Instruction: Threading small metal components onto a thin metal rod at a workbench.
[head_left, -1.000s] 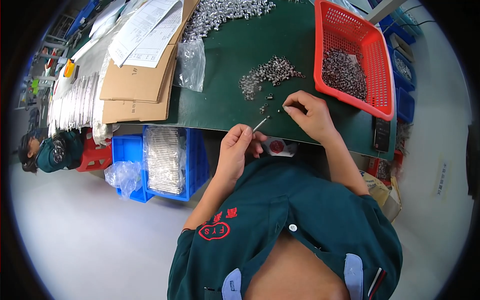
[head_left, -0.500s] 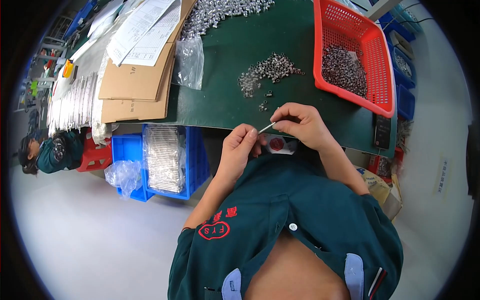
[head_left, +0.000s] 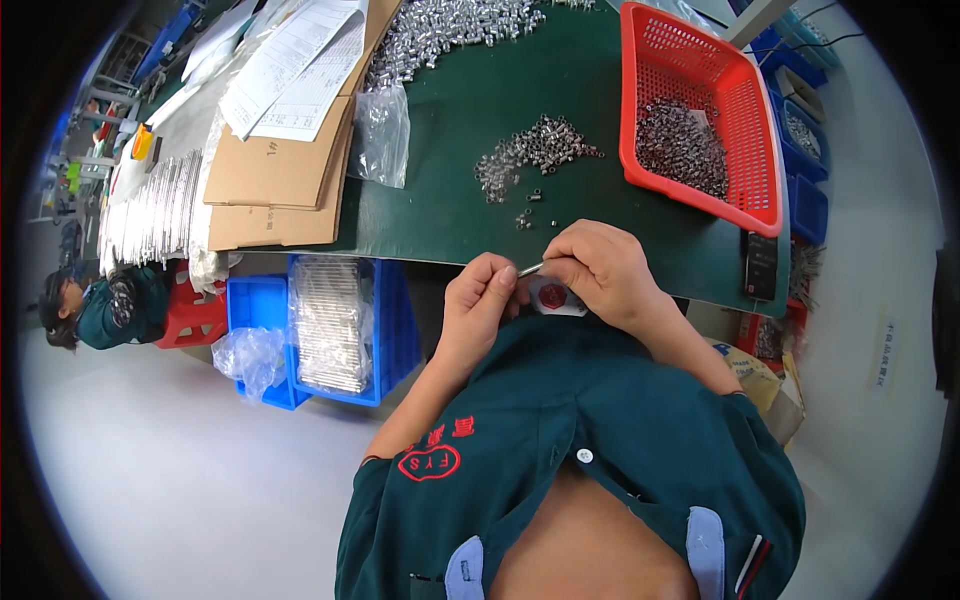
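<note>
A thin silvery metal rod (head_left: 530, 269) spans the short gap between my hands, just in front of the table's edge. My left hand (head_left: 478, 304) pinches one end between thumb and fingers. Around the other end, the thumb and fingers of my right hand (head_left: 605, 272) are closed, so most of the rod is covered. Beyond my hands, a loose pile of small metal sleeves (head_left: 545, 148) lies on the green table (head_left: 445, 215). A few stray sleeves (head_left: 530, 208) sit nearer to me.
On the right stands a red perforated basket (head_left: 628, 120) of small metal parts, with a black phone-like device (head_left: 761, 266) near it. Cardboard sheets (head_left: 268, 178), papers and a clear plastic bag (head_left: 381, 135) lie left. Below are blue crates (head_left: 400, 330); a person (head_left: 112, 308) sits far left.
My right hand has moved down and closer to my left hand, and less of the rod shows between them. The whole view has shifted slightly.
</note>
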